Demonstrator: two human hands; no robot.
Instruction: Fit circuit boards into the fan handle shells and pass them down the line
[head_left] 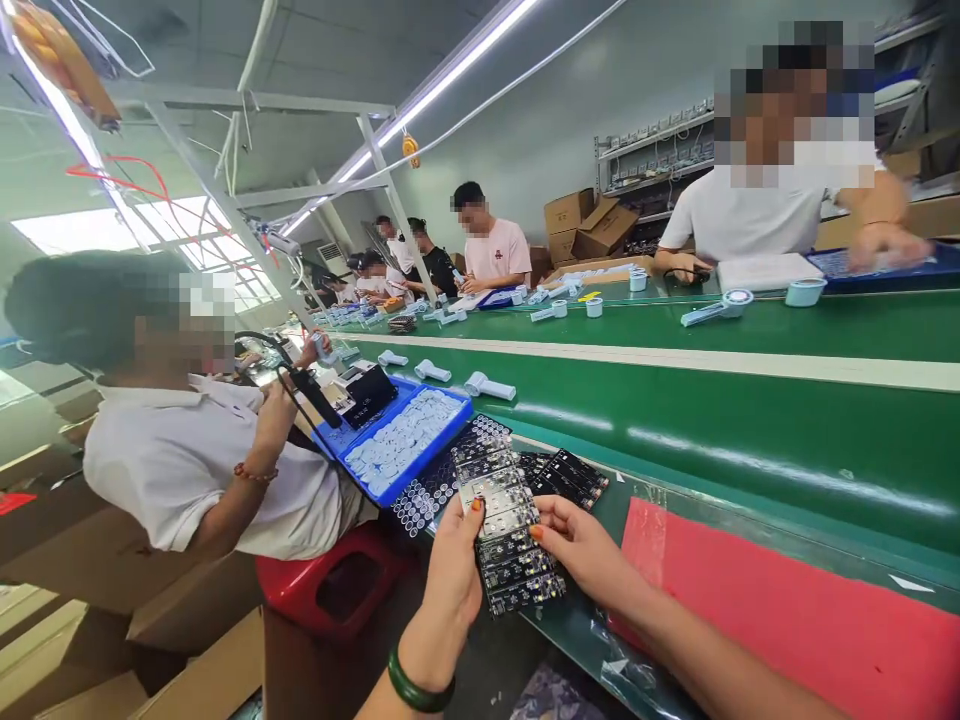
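So the panel (517,545) is up in the air between both hands, over the near edge of the bench (637,480); left hand (450,570) has it pinched along the left edge, thumb flat on the face; right hand (581,545) nips the opposite edge between thumb and fingers.

Handling-wise I'd guess it's light and pretty stiff, more brittle than bendy; the face is probably a bit slick, and the tiny parts on it look like the fragile bit; I'd hold it by the long edges, just like here, and keep thumbs off the parts; twisting it seems a bad idea, since it could crack between strips.

Looks: a row of narrow black strips side by side, whitish across the middle, silvery specks all over, small pale yellowish dots toward the lower right; can't tell if it's one piece or several strips held together.

More dark boards (570,480) lie just behind it on the bench; a black sheet with pale rings (420,505) sits to the left, next to the blue tray (382,496).
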